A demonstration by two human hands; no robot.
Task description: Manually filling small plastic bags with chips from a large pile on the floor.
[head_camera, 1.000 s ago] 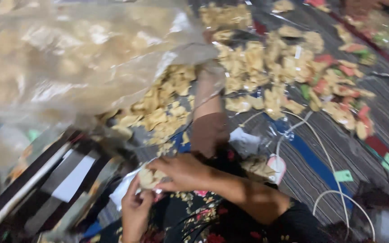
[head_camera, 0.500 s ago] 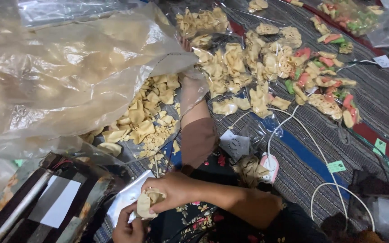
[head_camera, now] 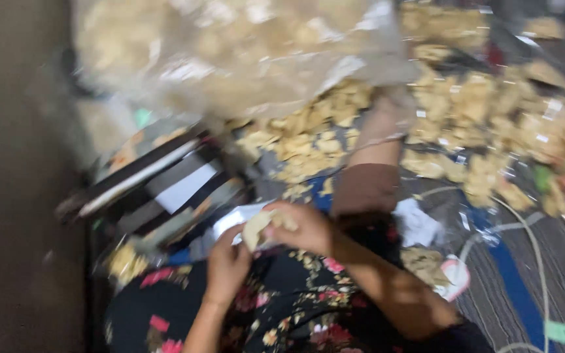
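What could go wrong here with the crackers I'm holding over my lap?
The right hand pinches thin crackers above the small clear bag held by the left hand; they might snap or drop onto the lap. The big plastic sack lies open, so its loose pile may spread further.

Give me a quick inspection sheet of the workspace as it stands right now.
Surface: striped mat on the floor, largely covered.
Job's things: pale cracker piece and small clear bag, held over a floral-clothed lap.
Clutter: loose heap of pale crackers spilling from a large plastic sack; packed cracker bags, some coloured, at right; green tag; dark striped object at left.
Grippers: right hand pinches the cracker piece; left hand grips the bag below it.
Cables: white cable curving across the mat.
Surroundings: bare wall or floor at left; frame blurred.
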